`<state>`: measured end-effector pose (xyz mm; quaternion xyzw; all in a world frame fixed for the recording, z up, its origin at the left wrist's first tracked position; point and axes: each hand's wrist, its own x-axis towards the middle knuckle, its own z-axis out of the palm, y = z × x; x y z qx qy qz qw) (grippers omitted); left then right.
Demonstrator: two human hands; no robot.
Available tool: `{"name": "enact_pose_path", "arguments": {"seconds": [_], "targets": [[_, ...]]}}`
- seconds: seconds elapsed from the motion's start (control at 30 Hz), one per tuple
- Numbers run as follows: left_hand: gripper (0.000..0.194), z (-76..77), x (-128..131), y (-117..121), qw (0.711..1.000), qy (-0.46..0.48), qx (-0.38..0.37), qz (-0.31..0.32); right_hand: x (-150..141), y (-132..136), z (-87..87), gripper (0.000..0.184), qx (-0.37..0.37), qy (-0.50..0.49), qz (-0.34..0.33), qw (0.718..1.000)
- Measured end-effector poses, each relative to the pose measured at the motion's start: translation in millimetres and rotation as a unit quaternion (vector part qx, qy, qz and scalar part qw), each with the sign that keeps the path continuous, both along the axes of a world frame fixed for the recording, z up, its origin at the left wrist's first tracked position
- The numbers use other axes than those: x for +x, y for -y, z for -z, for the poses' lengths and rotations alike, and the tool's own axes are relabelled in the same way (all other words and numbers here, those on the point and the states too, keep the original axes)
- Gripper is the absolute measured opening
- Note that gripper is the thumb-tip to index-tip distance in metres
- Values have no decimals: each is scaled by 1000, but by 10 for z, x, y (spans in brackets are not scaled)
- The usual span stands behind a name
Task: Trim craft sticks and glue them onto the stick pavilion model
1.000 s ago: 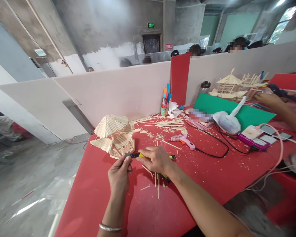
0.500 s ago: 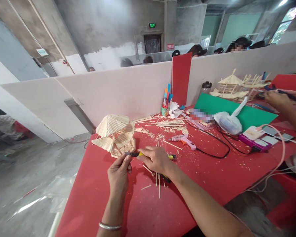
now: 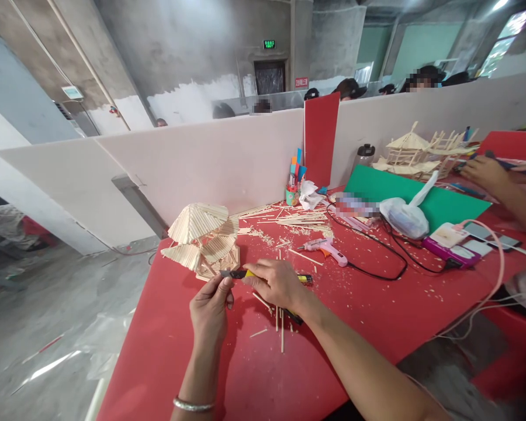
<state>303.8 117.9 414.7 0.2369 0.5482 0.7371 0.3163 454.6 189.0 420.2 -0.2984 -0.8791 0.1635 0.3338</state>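
Note:
My right hand (image 3: 278,285) is closed around a yellow and black utility knife (image 3: 237,273), its blade pointing left. My left hand (image 3: 211,301) is pinched at the blade end; what lies between thumb and finger is too small and covered to make out. Just behind the fingertips stands a pavilion model of thin wooden sticks (image 3: 201,240), with two tiers of roof over a base. Loose sticks (image 3: 282,330) lie under and in front of my right hand. A black and yellow tool (image 3: 294,317) is partly hidden beneath that wrist.
A pink glue gun (image 3: 326,250) lies right of my hands, its cord running to a purple power strip (image 3: 451,254). Behind are piled sticks (image 3: 304,218), a cup (image 3: 292,196), a green board (image 3: 421,190) and a white partition (image 3: 210,166). Another person's hand (image 3: 486,172) is far right.
The view has shifted very slightly. Both my hands and the knife keep nearly the same position against the table. The other person's hand at the right has moved a little.

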Motion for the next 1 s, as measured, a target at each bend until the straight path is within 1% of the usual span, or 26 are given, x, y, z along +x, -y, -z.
{"name": "enact_pose_path", "arguments": {"seconds": [0.33,0.43,0.57,0.77,1.0], "targets": [[31,37,-12,23,999,-36,5,8,-8,-5,32,43,26,-3,0,1000],[31,50,17,21,999,-25,18,-7,-10,-4,34,45,39,-9,3,999],[35,26,59,0,999,8,18,-28,-5,7,22,44,43,-11,0,999],[37,-19,43,-15,1000,26,4,-5,0,18,-5,36,17,-4,2,1000],[37,-32,43,-5,1000,12,5,13,13,17,-29,34,13,12,4,1000]]}}
